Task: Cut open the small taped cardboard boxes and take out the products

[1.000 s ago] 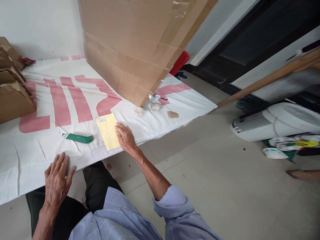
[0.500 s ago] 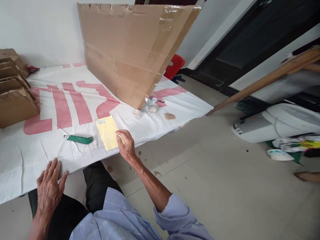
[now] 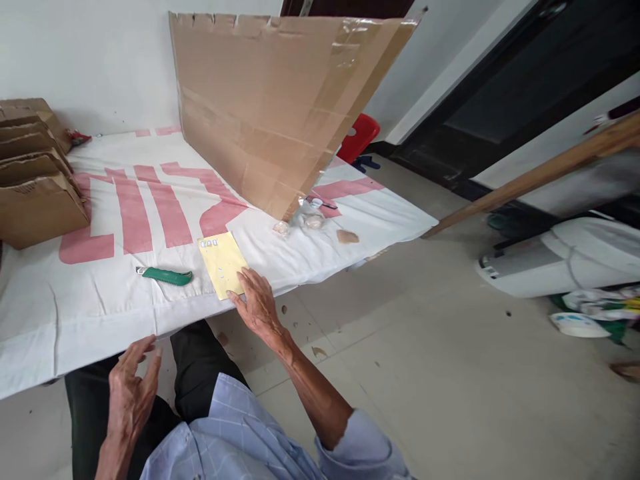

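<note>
Yellow paper is seemingly steadied by the spread right hand; the left hand is held open at seven o'clock.

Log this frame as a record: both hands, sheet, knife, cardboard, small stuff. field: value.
left_hand: left hand, nothing visible held, near the front edge of the white cloth
right_hand: right hand, fingers on the lower right of the yellow sheet
sheet: flat on cloth
knife: green utility knife, left of sheet, blade end leftward
panel: large cardboard panel, standing behind sheet
far_left: cardboard boxes in a row
small_items: clear-wrapped bits by panel's lower corner, contents unclear
</note>
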### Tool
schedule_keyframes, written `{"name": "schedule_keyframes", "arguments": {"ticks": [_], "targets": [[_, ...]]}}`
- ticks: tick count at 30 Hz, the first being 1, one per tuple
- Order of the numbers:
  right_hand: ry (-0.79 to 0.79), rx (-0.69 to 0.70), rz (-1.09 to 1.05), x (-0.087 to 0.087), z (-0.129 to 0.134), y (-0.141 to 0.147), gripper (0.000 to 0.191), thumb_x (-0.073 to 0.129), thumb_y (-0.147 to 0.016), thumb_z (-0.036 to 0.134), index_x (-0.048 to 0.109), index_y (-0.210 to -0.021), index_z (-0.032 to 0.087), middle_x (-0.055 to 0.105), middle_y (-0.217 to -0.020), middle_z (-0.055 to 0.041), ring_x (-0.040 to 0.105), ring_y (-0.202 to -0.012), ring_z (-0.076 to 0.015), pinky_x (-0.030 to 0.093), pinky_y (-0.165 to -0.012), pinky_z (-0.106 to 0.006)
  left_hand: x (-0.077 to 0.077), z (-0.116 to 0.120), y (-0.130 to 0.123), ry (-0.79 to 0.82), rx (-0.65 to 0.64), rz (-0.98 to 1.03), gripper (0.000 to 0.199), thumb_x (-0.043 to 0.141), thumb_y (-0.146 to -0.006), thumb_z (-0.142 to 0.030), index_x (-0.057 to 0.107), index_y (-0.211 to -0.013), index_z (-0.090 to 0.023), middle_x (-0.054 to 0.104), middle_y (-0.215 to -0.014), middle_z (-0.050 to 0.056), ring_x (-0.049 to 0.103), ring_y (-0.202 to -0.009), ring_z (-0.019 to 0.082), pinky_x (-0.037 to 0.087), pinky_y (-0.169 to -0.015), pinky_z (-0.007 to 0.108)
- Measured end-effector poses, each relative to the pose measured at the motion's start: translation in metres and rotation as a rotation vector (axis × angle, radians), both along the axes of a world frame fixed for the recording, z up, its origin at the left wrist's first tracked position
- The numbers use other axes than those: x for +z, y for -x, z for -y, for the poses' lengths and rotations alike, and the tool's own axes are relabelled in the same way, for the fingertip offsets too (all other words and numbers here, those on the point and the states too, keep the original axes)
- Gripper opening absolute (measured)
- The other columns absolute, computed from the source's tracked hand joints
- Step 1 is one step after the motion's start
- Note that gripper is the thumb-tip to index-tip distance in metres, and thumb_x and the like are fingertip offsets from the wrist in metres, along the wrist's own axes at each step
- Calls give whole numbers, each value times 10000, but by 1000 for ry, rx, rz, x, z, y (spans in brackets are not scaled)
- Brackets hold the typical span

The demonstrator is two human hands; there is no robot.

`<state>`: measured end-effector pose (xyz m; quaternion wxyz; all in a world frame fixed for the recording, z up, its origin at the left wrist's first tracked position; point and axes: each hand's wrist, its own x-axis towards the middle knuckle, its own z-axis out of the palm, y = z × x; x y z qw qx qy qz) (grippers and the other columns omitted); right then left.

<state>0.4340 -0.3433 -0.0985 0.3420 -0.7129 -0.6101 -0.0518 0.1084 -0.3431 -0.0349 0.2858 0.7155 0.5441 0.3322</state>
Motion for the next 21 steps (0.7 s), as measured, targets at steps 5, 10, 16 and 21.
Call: {"name": "schedule_keyframes", "arguments": {"ticks": [5, 10, 16, 21], "targets": [[-1, 11, 5, -13, 29, 12, 428, 489, -1120, 438, 706, -1366, 162, 679, -1488, -204, 578, -1437, -348, 395, -1237, -609, -8, 3, -57, 642, -63, 497, 693, 886, -718, -705, 807, -1150, -168, 845, -1133, 184, 821, -1025, 377, 653, -855, 434], [-80, 43, -98, -9, 51, 32, 370, 519, -1107, 416, 726, -1312, 188, 700, -1442, -188, 606, -1396, -336, 494, -1170, -561, -20, -8, -109, 832, -143, 655, 791, 916, -640, -745, 793, -1128, -135, 849, -1066, 207, 834, -921, 335, 633, -789, 384], [-138, -142, -582, -8, 67, 35, 614, 643, -988, 637, 690, -1376, 163, 686, -1431, -234, 632, -1367, -376, 528, -1141, -607, -29, -4, -117, 869, -169, 688, 535, 950, -658, -623, 777, -851, -156, 844, -836, 143, 806, -726, 256, 577, -648, 297], [155, -9, -1396, 0, 75, 37, 731, 811, -772, 784, 790, -1144, 155, 830, -1077, -171, 788, -1010, -364, 650, -862, -482, -33, 19, -91, 933, -209, 709, 415, 960, -722, -500, 761, -762, -138, 822, -749, 148, 764, -600, 219, 510, -561, 258]]}}
